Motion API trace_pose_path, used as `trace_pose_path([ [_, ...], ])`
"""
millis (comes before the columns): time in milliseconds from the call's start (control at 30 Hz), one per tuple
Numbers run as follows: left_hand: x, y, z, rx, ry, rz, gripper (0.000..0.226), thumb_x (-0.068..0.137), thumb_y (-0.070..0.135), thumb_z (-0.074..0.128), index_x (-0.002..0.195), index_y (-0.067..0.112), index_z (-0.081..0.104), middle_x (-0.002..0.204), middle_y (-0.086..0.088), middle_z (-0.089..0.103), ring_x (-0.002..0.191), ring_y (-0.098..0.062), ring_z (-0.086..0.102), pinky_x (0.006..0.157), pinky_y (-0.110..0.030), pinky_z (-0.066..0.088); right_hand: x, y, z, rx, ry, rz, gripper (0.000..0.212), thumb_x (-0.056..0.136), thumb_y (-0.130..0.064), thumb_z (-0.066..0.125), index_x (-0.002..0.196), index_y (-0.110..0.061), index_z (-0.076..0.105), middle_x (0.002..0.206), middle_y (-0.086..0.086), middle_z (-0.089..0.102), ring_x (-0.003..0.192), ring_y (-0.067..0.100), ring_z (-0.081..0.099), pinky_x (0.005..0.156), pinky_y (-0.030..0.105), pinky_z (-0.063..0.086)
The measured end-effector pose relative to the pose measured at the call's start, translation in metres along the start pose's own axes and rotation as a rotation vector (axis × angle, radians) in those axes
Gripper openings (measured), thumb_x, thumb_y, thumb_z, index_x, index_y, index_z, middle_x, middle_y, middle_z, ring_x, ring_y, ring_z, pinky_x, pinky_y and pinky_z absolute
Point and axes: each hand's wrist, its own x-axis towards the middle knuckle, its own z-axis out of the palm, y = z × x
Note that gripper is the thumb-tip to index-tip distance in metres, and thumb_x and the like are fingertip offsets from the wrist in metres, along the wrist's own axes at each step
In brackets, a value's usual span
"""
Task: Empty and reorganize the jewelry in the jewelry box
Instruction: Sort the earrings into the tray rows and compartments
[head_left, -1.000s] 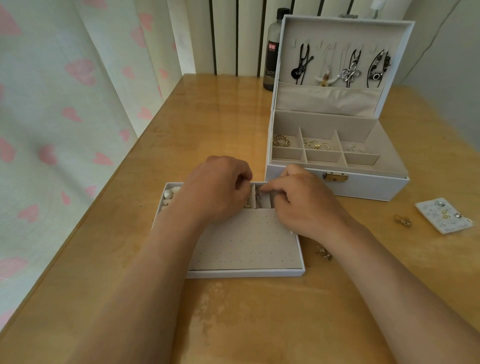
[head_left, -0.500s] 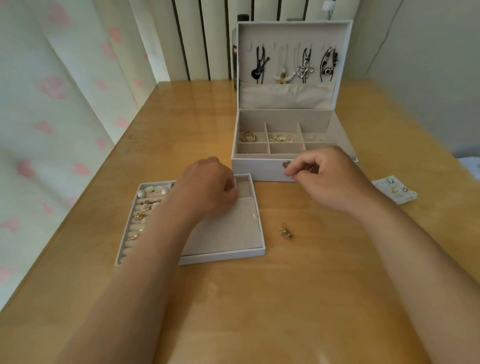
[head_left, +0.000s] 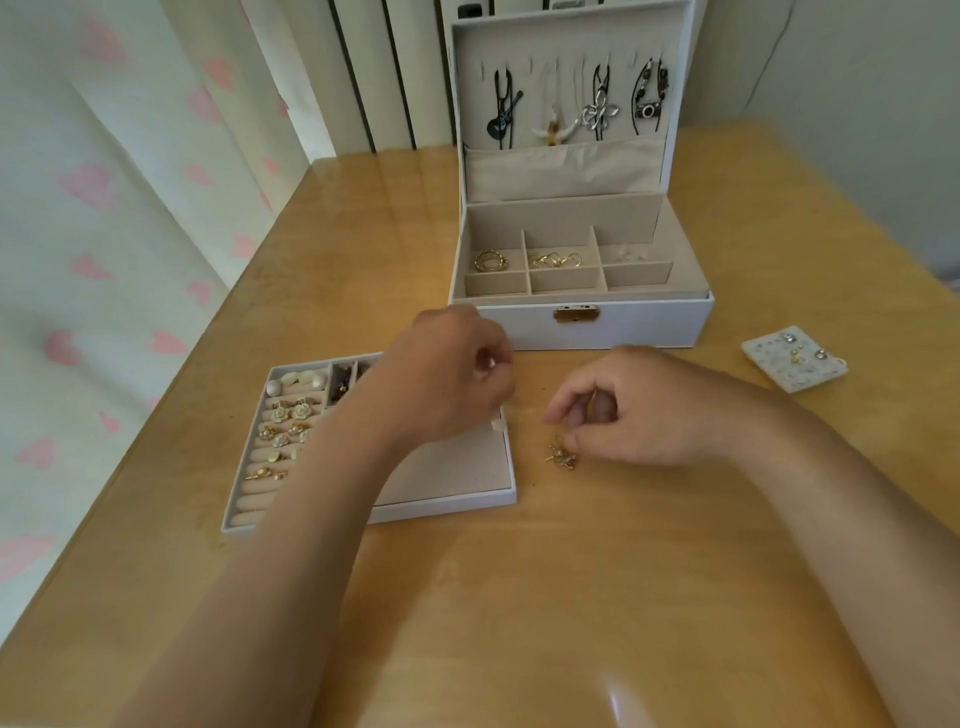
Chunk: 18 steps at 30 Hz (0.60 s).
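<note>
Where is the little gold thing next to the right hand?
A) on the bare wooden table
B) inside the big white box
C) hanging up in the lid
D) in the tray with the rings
A: the little gold piece lies on the wooden table, between the tray and the right hand, outside the white box.

Jewelry box (head_left: 623, 325): white, lid upright, upper centre; gold rings (head_left: 491, 260) in its beige compartments.
Necklaces (head_left: 576, 106): four hang inside the lid.
Tray (head_left: 447, 506): white, left of centre; rows of pearl and gold earrings.
Gold earrings (head_left: 562, 457): small heap just right of the tray.
</note>
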Motion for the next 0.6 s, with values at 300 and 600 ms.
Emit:
trace_pose_path([
  [300, 0.012, 0.016, 0.028, -0.127, -0.027, 0.079, 0.022, 0.078, 0.022, 0.056, 0.090, 0.016, 0.073, 0.085, 0.001, 0.066, 0.076, -0.016, 0.059, 0.073, -0.037, 0.053, -0.001, 0.003, 0.010, -0.035, 0.020, -0.097, 0.011, 0.082, -0.018, 0.073, 0.087, -0.027, 0.076, 0.083, -0.016, 0.064, 0.072, -0.009, 0.056, 0.062, 0.008, 0.041],
  [600, -0.004, 0.010, 0.030, -0.510, -0.016, -0.057, 0.014, 0.086, 0.010, 0.068, 0.091, 0.020, 0.076, 0.078, 0.011, 0.072, 0.072, -0.003, 0.064, 0.070, -0.017, 0.049, -0.005, 0.018, -0.004, 0.536, 0.158, -0.059, 0.009, 0.091, -0.005, 0.067, 0.086, -0.011, 0.072, 0.065, -0.002, 0.068, 0.060, 0.011, 0.062, 0.053, 0.026, 0.047],
])
